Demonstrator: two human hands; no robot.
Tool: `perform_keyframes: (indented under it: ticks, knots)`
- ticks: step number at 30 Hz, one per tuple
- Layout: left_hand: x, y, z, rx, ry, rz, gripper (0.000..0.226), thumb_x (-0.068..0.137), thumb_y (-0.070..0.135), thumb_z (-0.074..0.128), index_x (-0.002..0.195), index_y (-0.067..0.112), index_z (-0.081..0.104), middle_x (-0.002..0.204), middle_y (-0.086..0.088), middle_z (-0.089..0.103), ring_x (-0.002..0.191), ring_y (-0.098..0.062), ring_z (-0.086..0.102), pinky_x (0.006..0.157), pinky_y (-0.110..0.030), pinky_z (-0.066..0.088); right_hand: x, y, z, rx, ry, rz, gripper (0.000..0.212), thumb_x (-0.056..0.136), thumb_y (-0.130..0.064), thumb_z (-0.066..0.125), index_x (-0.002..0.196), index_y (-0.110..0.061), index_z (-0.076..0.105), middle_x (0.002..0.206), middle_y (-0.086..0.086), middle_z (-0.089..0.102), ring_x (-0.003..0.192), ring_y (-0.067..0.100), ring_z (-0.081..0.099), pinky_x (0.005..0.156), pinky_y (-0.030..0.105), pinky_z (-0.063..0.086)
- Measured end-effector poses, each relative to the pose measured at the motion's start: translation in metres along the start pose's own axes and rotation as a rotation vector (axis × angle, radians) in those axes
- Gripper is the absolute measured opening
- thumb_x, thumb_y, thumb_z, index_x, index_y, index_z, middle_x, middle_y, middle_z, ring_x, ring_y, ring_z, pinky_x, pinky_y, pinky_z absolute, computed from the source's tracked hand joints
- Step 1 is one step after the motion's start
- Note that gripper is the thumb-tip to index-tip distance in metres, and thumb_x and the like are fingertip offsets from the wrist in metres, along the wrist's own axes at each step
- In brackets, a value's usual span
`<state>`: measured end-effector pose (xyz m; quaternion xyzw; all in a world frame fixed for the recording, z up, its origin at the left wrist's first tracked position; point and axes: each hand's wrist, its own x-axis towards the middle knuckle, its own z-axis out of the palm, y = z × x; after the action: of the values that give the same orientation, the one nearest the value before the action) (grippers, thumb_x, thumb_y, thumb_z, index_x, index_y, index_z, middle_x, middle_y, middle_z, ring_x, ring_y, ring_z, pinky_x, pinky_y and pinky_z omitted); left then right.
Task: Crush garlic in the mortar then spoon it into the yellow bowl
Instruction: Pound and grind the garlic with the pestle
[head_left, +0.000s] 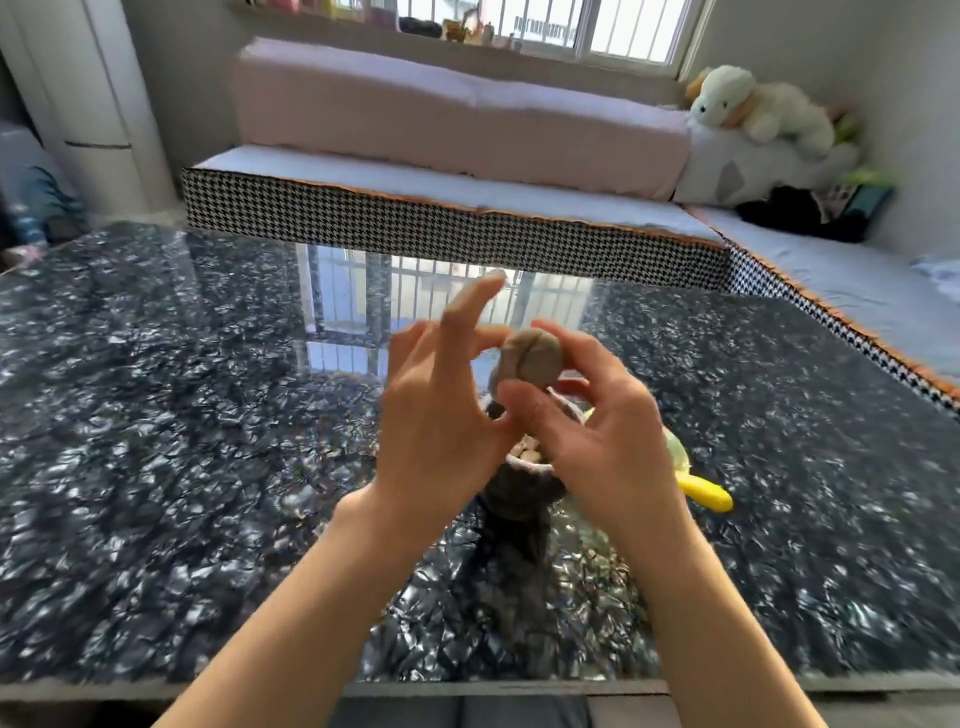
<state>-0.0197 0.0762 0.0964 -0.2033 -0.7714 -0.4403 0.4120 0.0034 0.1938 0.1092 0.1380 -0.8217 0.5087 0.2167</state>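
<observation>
A dark stone mortar (522, 493) stands on the table in front of me, with pale garlic pieces (527, 453) showing at its rim. My right hand (587, 426) grips the grey pestle (530, 361), whose rounded top sticks up between thumb and fingers. My left hand (441, 405) is raised beside the pestle, fingers spread, index finger pointing up; it holds nothing. A yellow object (706, 493), perhaps the bowl's or a spoon's handle, pokes out from behind my right wrist, the rest hidden. The frame is motion-blurred.
The glossy black marbled table (182, 415) stretches wide on both sides. Behind it runs a bench with a houndstooth edge (441, 228), pink cushions and plush toys (748, 104) at the far right corner.
</observation>
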Motion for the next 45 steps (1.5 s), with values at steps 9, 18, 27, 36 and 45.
perform_keyframes:
  ticks: [9, 18, 27, 36, 45]
  knots:
    - [-0.01, -0.021, 0.034, -0.125, -0.44, -0.21, 0.129, 0.039, 0.065, 0.075, 0.142, 0.036, 0.002, 0.148, -0.002, 0.025, 0.132, -0.011, 0.024, 0.107, -0.044, 0.025, 0.027, 0.025, -0.035, 0.321, 0.196, 0.162, 0.003, 0.081, -0.017, 0.068, 0.082, -0.019, 0.066, 0.071, -0.007, 0.067, 0.071, 0.011, 0.06, 0.073, 0.036, 0.052]
    - [-0.034, -0.039, 0.03, -0.143, -0.582, -0.342, 0.122, 0.046, 0.036, 0.087, 0.134, 0.045, 0.005, 0.121, 0.007, 0.039, 0.116, -0.013, 0.04, 0.098, -0.032, 0.034, 0.027, 0.035, -0.013, 0.339, 0.062, 0.231, 0.007, 0.082, -0.016, 0.066, 0.087, -0.017, 0.062, 0.08, 0.01, 0.07, 0.072, 0.012, 0.066, 0.065, 0.023, 0.051]
    - [-0.053, -0.036, -0.002, -0.311, -0.649, -0.428, 0.127, 0.04, 0.052, 0.084, 0.133, 0.056, -0.004, 0.145, 0.003, 0.027, 0.127, -0.024, 0.041, 0.095, -0.05, 0.043, 0.021, 0.035, 0.005, 0.135, -0.252, 0.268, 0.026, 0.058, -0.035, 0.057, 0.08, -0.024, 0.065, 0.088, 0.007, 0.07, 0.088, 0.022, 0.064, 0.086, 0.045, 0.05]
    - [-0.057, -0.026, 0.002, -0.173, -0.578, -0.376, 0.122, 0.046, 0.06, 0.073, 0.139, 0.044, -0.005, 0.14, 0.011, 0.033, 0.129, -0.004, 0.033, 0.102, -0.025, 0.029, 0.034, 0.031, 0.024, 0.473, -0.102, 0.512, 0.024, 0.09, -0.018, 0.056, 0.068, -0.009, 0.058, 0.051, 0.008, 0.057, 0.055, 0.023, 0.057, 0.062, 0.033, 0.049]
    - [-0.058, -0.026, 0.002, -0.206, -0.588, -0.408, 0.124, 0.046, 0.061, 0.073, 0.136, 0.047, -0.01, 0.149, 0.008, 0.028, 0.134, -0.008, 0.028, 0.103, -0.028, 0.025, 0.038, 0.019, 0.026, 0.621, 0.073, 0.433, 0.045, 0.093, -0.038, 0.046, 0.058, -0.011, 0.049, 0.033, 0.0, 0.044, 0.03, 0.014, 0.043, 0.045, 0.031, 0.04]
